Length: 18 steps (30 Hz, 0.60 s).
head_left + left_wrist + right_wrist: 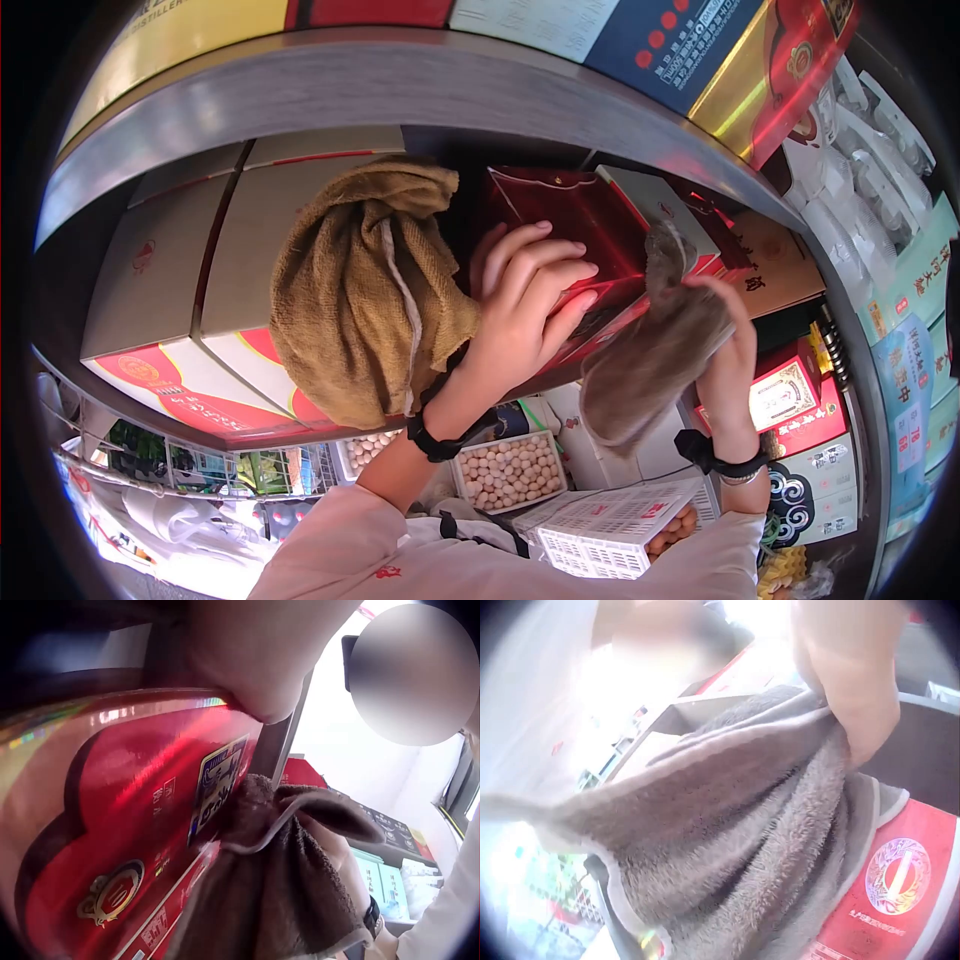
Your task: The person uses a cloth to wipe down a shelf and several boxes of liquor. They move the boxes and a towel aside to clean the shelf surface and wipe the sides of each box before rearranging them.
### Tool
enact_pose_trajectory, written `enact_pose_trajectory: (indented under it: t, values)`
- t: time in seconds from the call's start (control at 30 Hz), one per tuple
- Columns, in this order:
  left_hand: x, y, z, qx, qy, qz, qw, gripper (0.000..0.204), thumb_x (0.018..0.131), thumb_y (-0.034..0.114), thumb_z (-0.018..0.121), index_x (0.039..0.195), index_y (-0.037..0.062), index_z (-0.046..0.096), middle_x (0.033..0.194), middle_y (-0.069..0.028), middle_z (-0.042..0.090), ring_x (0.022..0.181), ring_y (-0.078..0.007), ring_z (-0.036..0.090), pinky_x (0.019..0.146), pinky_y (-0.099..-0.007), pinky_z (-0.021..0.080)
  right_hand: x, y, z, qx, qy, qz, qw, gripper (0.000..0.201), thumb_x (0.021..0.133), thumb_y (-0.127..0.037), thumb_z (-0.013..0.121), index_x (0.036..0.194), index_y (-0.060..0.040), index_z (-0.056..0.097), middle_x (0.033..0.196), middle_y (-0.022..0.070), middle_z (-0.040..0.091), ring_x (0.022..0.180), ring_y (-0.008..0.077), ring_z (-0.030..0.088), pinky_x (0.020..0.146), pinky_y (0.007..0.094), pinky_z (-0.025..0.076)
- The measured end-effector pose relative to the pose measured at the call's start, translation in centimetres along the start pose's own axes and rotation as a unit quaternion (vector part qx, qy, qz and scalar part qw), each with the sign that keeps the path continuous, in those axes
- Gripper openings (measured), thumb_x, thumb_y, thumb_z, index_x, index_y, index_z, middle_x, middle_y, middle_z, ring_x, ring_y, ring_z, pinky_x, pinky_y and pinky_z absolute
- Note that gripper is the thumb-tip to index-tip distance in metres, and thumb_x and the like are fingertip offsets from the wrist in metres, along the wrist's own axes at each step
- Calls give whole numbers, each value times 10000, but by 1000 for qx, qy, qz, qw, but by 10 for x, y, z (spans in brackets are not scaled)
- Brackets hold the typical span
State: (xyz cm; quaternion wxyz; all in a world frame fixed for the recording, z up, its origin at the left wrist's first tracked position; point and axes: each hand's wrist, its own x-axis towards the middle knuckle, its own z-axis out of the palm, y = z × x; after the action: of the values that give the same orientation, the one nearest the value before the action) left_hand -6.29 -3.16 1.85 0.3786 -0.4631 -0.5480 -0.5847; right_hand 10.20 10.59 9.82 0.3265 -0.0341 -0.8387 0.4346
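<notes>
Boxes [155, 260] crowd beneath a shelf [330, 75], where my left hand [530, 295], fingers relaxed and gripping nothing, rests on a red box [575, 215]. Just right of it, a grey cloth [645, 370] hangs, long axis running down toward me, pinched in my right hand [732, 345]; both hands reach forward, a brown cloth [355, 290] beside the left.

We see a rumpled grayish cloth [645, 370] hanging from our right hand [733, 350], a glossy red box [578, 208] at our left hand [525, 300], a creased brown towel [365, 295] alongside.
</notes>
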Motion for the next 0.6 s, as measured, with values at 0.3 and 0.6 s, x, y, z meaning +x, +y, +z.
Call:
enact_pose_trajectory:
  t: [0.3, 0.6]
  values:
    - [3, 0, -10, -29, 9, 19, 999, 200, 730, 82, 676, 922, 64, 621, 1015, -95, 621, 1048, -320, 517, 944, -444, 368, 54, 16, -38, 473, -46, 77, 877, 338, 976, -217, 391, 1218, 1, 481, 1179, 105, 555, 1060, 224, 543, 926, 342, 435]
    - [3, 0, -25, -26, -6, 12, 1000, 213, 749, 79, 673, 952, 66, 608, 1034, -92, 618, 1060, -313, 511, 944, -430, 364, 125, -10, 41, 274, 97, 130, 948, 297, 968, -242, 420, 1127, -8, 511, 1129, 122, 559, 1008, 229, 547, 886, 376, 453]
